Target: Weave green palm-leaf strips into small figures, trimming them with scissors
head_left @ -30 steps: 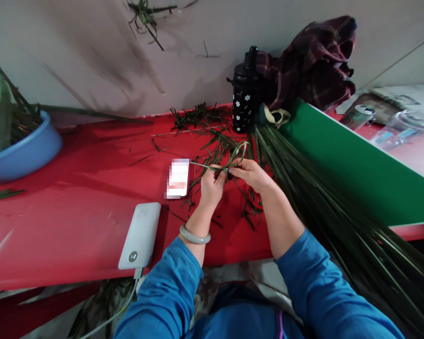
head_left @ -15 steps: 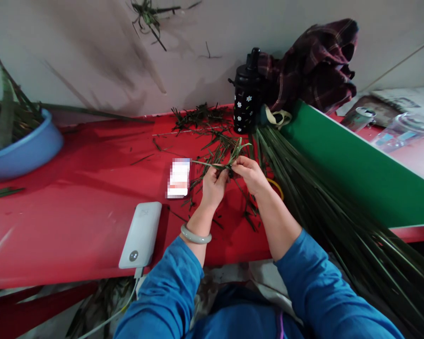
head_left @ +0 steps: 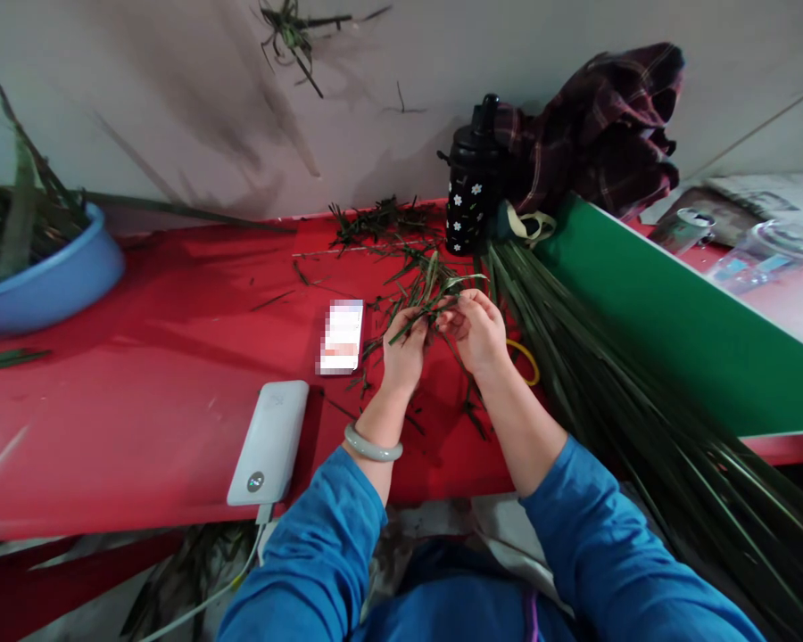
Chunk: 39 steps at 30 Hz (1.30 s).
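Observation:
Between my two hands is a small piece of green leaf strips (head_left: 434, 306), folded or woven together, with pale strip ends sticking up. My left hand (head_left: 405, 349) is closed on its left side, thumb on top, a dark strip end poking out over the fingers. The fingers of my right hand (head_left: 480, 330) pinch a strip at the right side of the piece. Exactly how the strips cross is hidden by the fingers. Leaf scraps (head_left: 411, 285) lie on the red table (head_left: 174, 383) beneath and behind my hands. A yellow ring-shaped handle (head_left: 527, 364) shows beside my right wrist.
Long green leaves (head_left: 595, 383) run along the right, beside a green panel (head_left: 682, 339). Behind stand a black flowered bottle (head_left: 465, 192) and plaid cloth (head_left: 595, 125). A phone (head_left: 341, 337) and a cabled white power bank (head_left: 268, 443) lie left; a blue basin (head_left: 53, 276) holds leaves.
My right hand has turned, and its fingers have shifted around the leaf piece. The long strip that pointed left toward the phone now lies differently, with a short end over my left fingers.

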Each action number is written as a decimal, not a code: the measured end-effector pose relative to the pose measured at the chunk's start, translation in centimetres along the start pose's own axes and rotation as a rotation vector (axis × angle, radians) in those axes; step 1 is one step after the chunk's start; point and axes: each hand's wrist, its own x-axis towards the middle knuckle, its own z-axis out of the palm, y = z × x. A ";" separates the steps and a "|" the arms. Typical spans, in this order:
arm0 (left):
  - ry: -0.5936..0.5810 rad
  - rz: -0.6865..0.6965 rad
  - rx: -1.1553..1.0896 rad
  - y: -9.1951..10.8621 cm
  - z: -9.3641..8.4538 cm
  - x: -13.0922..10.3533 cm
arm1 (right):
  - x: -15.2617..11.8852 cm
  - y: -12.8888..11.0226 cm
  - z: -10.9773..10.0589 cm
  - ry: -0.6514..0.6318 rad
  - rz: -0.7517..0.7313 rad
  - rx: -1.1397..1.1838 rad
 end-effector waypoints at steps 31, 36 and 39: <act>0.094 -0.198 -0.225 1.5 1.5 -0.6 | -0.1 0.5 0.1 -0.028 -0.018 -0.159; 0.083 -0.212 -0.212 1.7 1.6 -0.6 | 0.1 0.5 -0.1 -0.011 -0.048 -0.220; 0.151 -0.181 -0.224 1.6 1.6 -0.5 | 0.1 0.6 -0.1 -0.015 -0.038 -0.231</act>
